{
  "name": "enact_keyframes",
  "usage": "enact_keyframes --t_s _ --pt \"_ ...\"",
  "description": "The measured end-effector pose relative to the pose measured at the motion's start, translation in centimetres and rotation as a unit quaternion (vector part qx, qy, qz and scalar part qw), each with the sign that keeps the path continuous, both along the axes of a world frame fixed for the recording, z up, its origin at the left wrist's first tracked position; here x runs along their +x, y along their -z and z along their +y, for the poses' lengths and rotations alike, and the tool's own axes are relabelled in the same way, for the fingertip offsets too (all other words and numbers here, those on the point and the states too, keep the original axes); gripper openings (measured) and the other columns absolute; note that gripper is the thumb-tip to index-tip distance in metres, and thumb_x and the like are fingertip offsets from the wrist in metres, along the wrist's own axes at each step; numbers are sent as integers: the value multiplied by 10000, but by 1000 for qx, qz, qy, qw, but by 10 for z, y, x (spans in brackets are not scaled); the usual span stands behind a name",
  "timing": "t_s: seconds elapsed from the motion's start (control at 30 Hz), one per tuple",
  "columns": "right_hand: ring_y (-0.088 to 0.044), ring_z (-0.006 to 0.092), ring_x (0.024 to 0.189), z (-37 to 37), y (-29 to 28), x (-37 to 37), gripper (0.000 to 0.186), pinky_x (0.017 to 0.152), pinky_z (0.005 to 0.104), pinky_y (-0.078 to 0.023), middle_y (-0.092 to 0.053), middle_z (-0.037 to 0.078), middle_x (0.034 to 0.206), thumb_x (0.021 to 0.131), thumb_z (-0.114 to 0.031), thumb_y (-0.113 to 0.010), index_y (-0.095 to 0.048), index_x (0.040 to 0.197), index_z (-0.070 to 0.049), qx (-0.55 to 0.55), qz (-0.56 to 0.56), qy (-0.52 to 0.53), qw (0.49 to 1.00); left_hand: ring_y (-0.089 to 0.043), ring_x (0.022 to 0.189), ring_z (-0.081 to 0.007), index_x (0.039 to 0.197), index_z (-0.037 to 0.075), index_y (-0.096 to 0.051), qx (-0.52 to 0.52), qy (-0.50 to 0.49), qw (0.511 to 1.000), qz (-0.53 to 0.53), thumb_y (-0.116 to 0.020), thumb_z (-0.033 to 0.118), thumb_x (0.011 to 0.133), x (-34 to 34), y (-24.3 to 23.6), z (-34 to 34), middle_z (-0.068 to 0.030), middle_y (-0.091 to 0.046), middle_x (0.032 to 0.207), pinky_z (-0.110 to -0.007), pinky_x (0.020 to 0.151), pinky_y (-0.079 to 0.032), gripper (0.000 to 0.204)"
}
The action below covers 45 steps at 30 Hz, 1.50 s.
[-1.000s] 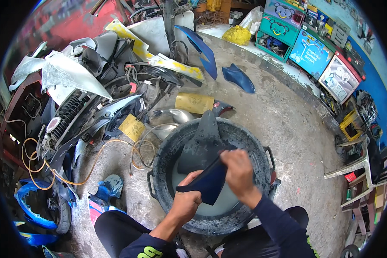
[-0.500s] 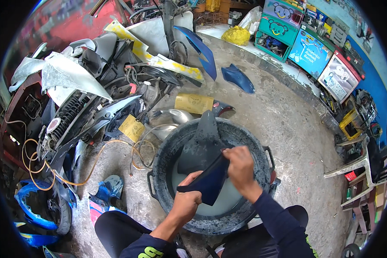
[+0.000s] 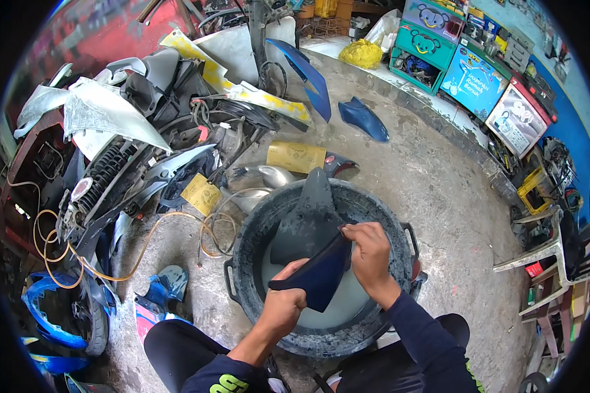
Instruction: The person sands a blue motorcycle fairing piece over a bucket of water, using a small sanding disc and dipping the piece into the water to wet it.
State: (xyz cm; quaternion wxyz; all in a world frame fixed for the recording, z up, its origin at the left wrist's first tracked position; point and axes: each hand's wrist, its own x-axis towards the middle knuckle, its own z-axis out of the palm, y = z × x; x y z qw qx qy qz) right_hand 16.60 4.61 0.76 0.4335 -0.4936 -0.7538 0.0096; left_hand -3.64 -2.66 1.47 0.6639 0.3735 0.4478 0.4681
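Note:
A dark blue motorcycle body panel (image 3: 318,278), curved and tapering, is held tilted over a round black tub (image 3: 242,229) of cloudy grey water. My left hand (image 3: 285,298) is closed round the panel's lower left end, thumb on its face. At the upper right edge, the fingers of my right hand (image 3: 372,255) are pinched together against the panel. A small dark reddish bit shows at those fingertips, too small to name. Behind the panel, a larger dark grey, wet body panel (image 3: 311,213) leans in the tub, its pointed top rising above the far rim.
Yellow sandpaper sheets (image 3: 296,157) lie beyond the tub. A thin orange hose (image 3: 147,239) loops across the concrete floor at left, beside piled motorcycle parts (image 3: 111,118). Blue panels (image 3: 364,119) lie farther off. Drawers (image 3: 426,42) and a pale chair (image 3: 537,255) stand at right.
My right hand has shifted slightly and turned, its fingers now straighter along the panel's upper edge. The left hand and both panels have stayed almost in place.

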Motion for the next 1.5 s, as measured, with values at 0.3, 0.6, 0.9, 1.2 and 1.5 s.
enact_keyframes --t_s 0.3,0.6,0.9,1.2,1.5 --pt "-660 313 943 -3 9 1 262 841 422 -549 -740 106 961 780 91 -587 -764 941 -17 20 -24 33 999 -501 700 -55 1287 -59 -594 -63 -26 993 -92 -457 -88 583 4 0 0 -30 -630 926 -193 581 -400 718" --pt "-637 351 961 -26 9 -22 283 898 435 -521 -720 154 1029 775 25 -597 -724 1028 24 -20 -42 -2 999 -507 717 -76 1295 -47 -592 7 -27 1000 6 -471 -68 585 3 9 0 -41 -625 930 -210 596 -413 720" --pt "-651 322 962 -47 5 -45 277 895 432 -538 -735 140 1021 771 33 -619 -742 1018 21 -24 -24 -51 998 -530 711 -97 1333 -16 -562 -54 -29 998 -12 -489 -67 623 6 12 0 -42 -607 944 -224 603 -423 716" --pt "-639 320 941 -57 -9 -55 324 871 418 -539 -732 152 1021 742 57 -610 -727 1044 40 -9 -34 -119 992 -512 723 -81 1346 -15 -541 -76 -30 996 -38 -504 -54 651 3 10 1 -29 -580 923 -226 616 -427 697" --pt "-634 309 958 -61 -17 -47 333 863 396 -540 -727 140 1117 754 39 -612 -727 1066 33 -20 -30 -159 987 -514 742 -72 1342 0 -544 -28 -29 999 7 -497 -76 643 5 5 1 -21 -583 924 -215 597 -407 705"
